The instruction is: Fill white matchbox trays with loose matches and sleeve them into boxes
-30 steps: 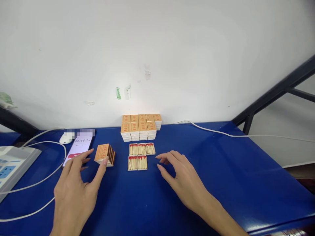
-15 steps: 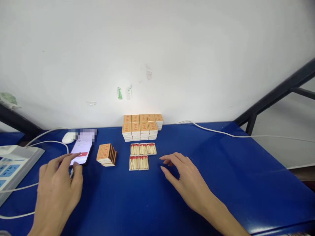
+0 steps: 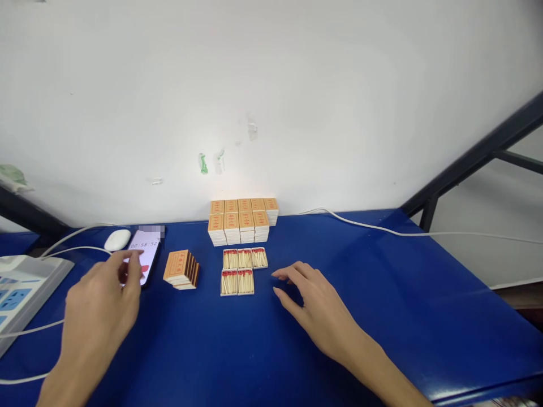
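My left hand (image 3: pixel 103 291) hovers over the lower part of a phone (image 3: pixel 147 244), its fingers loosely bent and nothing held. The phone's lit screen shows a running timer and a red button, partly hidden by my fingers. To the right of it stands a small stack of orange-topped matchboxes (image 3: pixel 178 265). Several open matchbox trays (image 3: pixel 237 281) full of red-tipped matches lie in two rows in front of me. Just right of these trays, my right hand (image 3: pixel 311 302) is held with thumb and fingers apart, empty and touching no tray.
Stacked matchboxes (image 3: pixel 240 226) stand in a block against the white wall (image 3: pixel 297 102). A white oval case (image 3: pixel 117 240) sits beside the phone. On the left lies a power strip (image 3: pixel 25 288) with white cables. Another cable (image 3: pixel 365 225) runs right across the blue table (image 3: pixel 382 271).
My left hand has lifted from the phone's screen, its thumb and index finger now closer together. The screen now shows timer digits. My right hand stays by the trays; the view has shifted slightly.
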Tool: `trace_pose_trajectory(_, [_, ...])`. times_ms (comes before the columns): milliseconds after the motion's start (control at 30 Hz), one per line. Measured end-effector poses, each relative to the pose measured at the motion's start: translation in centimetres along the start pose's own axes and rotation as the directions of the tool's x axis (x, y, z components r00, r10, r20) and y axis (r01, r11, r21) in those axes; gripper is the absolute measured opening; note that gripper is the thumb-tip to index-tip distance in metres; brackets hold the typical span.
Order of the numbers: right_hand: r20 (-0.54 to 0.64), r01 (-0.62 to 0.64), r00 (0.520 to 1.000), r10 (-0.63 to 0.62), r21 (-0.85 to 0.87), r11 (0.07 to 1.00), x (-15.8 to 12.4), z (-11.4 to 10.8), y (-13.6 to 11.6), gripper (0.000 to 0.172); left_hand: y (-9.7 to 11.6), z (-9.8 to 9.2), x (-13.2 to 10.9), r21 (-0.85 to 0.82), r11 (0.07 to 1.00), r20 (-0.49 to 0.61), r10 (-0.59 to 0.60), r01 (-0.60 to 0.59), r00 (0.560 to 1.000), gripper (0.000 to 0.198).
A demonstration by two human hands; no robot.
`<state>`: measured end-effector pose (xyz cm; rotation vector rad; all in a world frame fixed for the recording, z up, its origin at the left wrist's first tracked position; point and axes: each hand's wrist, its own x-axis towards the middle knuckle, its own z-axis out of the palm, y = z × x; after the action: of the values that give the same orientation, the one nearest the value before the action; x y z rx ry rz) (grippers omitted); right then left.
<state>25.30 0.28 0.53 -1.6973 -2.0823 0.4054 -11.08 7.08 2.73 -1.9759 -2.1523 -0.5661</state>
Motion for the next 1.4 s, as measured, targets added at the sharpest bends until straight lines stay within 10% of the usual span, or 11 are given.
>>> trace_pose_trajectory(200, [-0.086,0.106,0.989,-0.117,-0.123,0.987,1.8,1.3,0.4,0.018,4.1,-1.0,-4.1,-0.291,0.926,-0.051,-0.266,0.241,0.963,0.044])
trace_pose_trajectory(467, [-0.101,0.178,0.974,-0.203,-0.218,0.96,3.7,2.4,0.2,0.02,7.0,-0.3,-6.2,-0.348,0.914,-0.115,-0.261,0.207,0.958,0.06])
trace_pose_trajectory(833, [-0.112,0.194,0.967,-0.228,-0.255,0.947,4.0,2.8,0.2,0.019,7.0,0.7,-5.7,-0.283,0.937,-0.077,-0.234,0.204,0.969,0.056])
trace_pose_trajectory(1400, [-0.074,0.175,0.978,-0.196,-0.227,0.958,0.3,0.7,1.7,0.024,7.0,0.4,-6.4,-0.222,0.975,-0.327,-0.057,-0.018,0.943,0.034])
